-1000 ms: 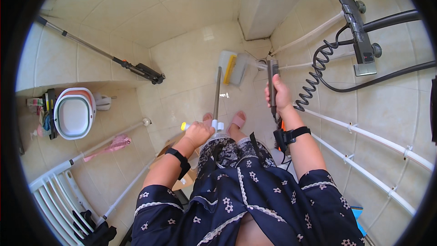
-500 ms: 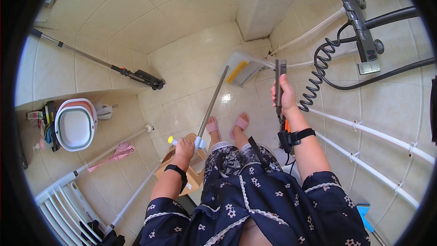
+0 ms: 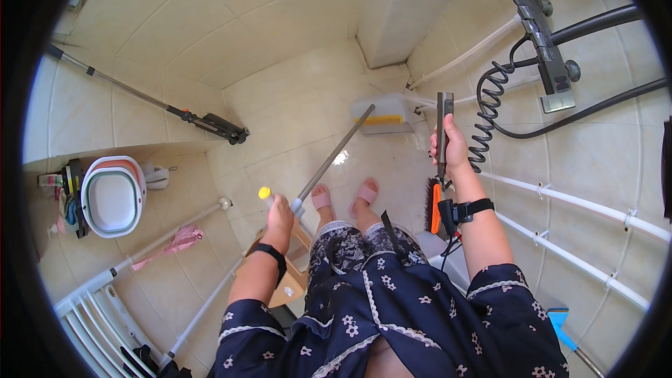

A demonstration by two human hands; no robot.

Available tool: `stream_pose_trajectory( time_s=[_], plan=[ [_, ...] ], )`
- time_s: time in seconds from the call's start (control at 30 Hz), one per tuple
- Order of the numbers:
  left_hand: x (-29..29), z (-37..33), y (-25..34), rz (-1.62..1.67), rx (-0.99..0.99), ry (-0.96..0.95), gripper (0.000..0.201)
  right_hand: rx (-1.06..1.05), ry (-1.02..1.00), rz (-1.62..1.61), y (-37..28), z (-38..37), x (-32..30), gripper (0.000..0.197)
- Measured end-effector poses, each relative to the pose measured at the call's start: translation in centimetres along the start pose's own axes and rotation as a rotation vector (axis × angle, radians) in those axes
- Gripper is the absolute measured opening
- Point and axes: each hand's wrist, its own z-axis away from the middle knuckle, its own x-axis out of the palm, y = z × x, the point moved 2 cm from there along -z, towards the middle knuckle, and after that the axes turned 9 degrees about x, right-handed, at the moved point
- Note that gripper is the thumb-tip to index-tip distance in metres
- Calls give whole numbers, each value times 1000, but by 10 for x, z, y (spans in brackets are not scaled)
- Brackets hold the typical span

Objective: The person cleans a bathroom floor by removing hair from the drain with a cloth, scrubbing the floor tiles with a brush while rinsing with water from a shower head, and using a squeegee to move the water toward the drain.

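Observation:
My left hand (image 3: 280,218) is closed around the near end of a grey pole (image 3: 334,157) with a pale blue joint; a yellow-tipped end sticks out past the fingers. The pole's far end overlaps a grey dustpan (image 3: 390,127) with a yellow strip on the floor. Whether they touch, I cannot tell. My right hand (image 3: 451,145) grips a dark grey handheld sprayer (image 3: 444,113), held upright. Pale streaks lie between its head and the dustpan; I cannot tell whether they are water. Below the sprayer hangs an orange brush (image 3: 436,208) with dark bristles.
A black coiled hose (image 3: 484,108) loops beneath a dark shower fixture (image 3: 542,38) on the right wall. White pipes (image 3: 584,208) run along that wall. At left are a white-and-pink basin (image 3: 114,199), a white rack (image 3: 105,325) and a leaning pole (image 3: 133,84). A wooden stool (image 3: 285,287) stands by my legs.
The dustpan has turned, so its yellow strip now lies nearly level. The pole's far end has swung right, over the dustpan. My right hand and the sprayer have shifted slightly right.

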Motion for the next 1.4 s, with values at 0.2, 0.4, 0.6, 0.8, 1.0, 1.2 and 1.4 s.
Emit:
stream_pose_trajectory(
  time_s=[0.2, 0.4, 0.6, 0.8, 1.0, 1.2, 1.4],
  plan=[
    [-62, -11, -93, -302, -12, 78, 29, 6, -40, 13, -2, 2, 6, 54],
    [-91, -14, -104, -437, 25, 118, 41, -30, -7, -131, 7, -2, 2, 52],
    [-88, -25, -97, -408, 12, 76, 41, -31, -112, -119, 14, -1, 27, 52],
    [-81, -42, -87, -567, 21, 71, 46, -28, -161, 7, 15, 2, 52, 53],
    [-68, -51, -76, -581, -21, 79, 48, 3, -232, 9, 19, 12, 66, 49],
    [-85, -36, -73, -456, -43, 129, 40, -29, -58, -105, 28, -4, 15, 51],
    [-110, -16, -84, -139, -75, 270, 22, -35, -102, -167, 43, 1, 4, 50]
  ],
)
